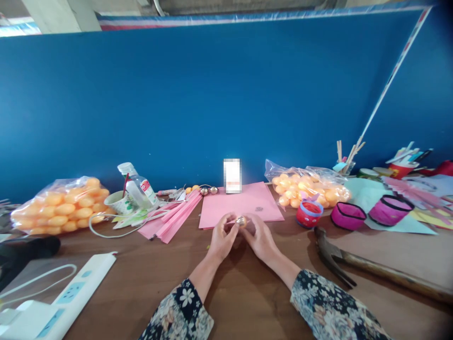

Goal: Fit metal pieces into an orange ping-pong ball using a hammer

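Note:
Between my two hands, just in front of the pink paper sheets (240,200), is a small shiny gold ball (241,221). My left hand (224,236) pinches it from the left with thumb and fingers. From the other side, my right hand (260,236) grips it too, its fingertips close to those of the left. Part of the ball is covered by the fingers. Two similar shiny balls (208,191) lie at the back of the table, left of the sheets. Folded pink paper strips (180,215) fan out to the left.
Bags of orange balls stand left (63,205) and right (307,186). A claw hammer (382,269) lies at the right, near a red cup (309,213) and magenta fabric bands (348,216). At left are a power strip (85,278), a plastic bottle (139,186) and a paper cup (120,203).

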{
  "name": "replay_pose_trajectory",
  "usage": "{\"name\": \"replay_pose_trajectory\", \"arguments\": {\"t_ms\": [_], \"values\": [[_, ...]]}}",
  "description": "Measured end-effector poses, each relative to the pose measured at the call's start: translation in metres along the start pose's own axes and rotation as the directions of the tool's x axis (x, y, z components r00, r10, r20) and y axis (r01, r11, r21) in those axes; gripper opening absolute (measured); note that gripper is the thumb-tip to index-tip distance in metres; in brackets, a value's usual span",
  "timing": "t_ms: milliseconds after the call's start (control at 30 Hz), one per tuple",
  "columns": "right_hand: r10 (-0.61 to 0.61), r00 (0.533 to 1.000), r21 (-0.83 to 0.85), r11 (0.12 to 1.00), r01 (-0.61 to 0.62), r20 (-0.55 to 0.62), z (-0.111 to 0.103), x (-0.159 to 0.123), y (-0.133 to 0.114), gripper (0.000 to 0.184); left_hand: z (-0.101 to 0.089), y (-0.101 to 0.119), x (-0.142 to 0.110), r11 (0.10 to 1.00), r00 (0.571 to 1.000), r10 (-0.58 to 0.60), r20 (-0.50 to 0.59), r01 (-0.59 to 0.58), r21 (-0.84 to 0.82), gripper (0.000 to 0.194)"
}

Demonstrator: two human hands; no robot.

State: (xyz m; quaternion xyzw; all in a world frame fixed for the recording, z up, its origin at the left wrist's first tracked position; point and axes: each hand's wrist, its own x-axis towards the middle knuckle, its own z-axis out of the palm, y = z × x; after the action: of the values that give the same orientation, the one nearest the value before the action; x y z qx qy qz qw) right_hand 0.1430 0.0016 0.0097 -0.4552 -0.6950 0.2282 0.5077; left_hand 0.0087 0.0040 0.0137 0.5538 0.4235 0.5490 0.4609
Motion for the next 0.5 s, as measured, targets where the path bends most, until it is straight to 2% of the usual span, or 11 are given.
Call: {"name": "replay_pose_trajectory", "arguments": {"t_ms": [100,200,333,433,500], "values": [[-0.003,1.000,-0.002,1.000,0.003,0.009,0.000,0.000,-0.001,0.028,0.001,0.001,0.000,1.000,0.999,0.007,0.039,-0.007,0.005,0.035],[-0.013,1.000,-0.002,1.000,0.013,-0.005,0.000,0.001,-0.002,0.030,0.001,0.001,0.000,0.999,1.000,-0.010,0.010,0.011,-0.043,0.046],[-0.023,0.999,0.000,1.000,0.023,0.041,0.001,-0.001,0.002,0.034,0.002,0.003,0.000,1.000,0.998,-0.014,0.057,0.015,-0.014,0.050],[-0.023,0.997,-0.017,1.000,0.025,0.072,0.004,-0.001,0.010,0.042,0.001,0.004,0.002,0.999,0.999,-0.008,0.038,0.006,0.033,0.050],[-0.027,0.999,-0.048,0.998,0.029,0.040,0.003,0.000,0.009,0.042,0.000,0.004,0.003,0.999,1.000,-0.016,0.012,0.016,0.041,0.051]]}}
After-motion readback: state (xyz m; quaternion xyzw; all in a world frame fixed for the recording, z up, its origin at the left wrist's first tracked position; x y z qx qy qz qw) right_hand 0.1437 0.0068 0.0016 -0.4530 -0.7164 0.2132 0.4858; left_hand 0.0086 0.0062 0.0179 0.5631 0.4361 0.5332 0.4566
